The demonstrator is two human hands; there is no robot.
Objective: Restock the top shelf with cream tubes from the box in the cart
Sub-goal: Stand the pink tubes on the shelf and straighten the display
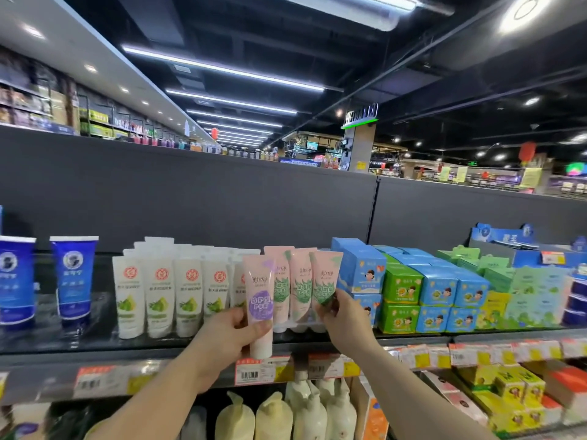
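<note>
Two hands busy: our left hand (230, 331) grips a purple-label tube (260, 308), right hand (341, 315) pinches the end green-label tube (324, 282); next, we slot purple in.

A large shop interior — a dark ceiling (317, 68) with exposed ducts, long strip lights (222, 69) running away in rows and round spot lamps (525, 9) at the right. A dark grey back panel (222, 201) rises behind the shelving; distant aisles (444, 173) and a square pillar (360, 147) show beyond it.
</note>
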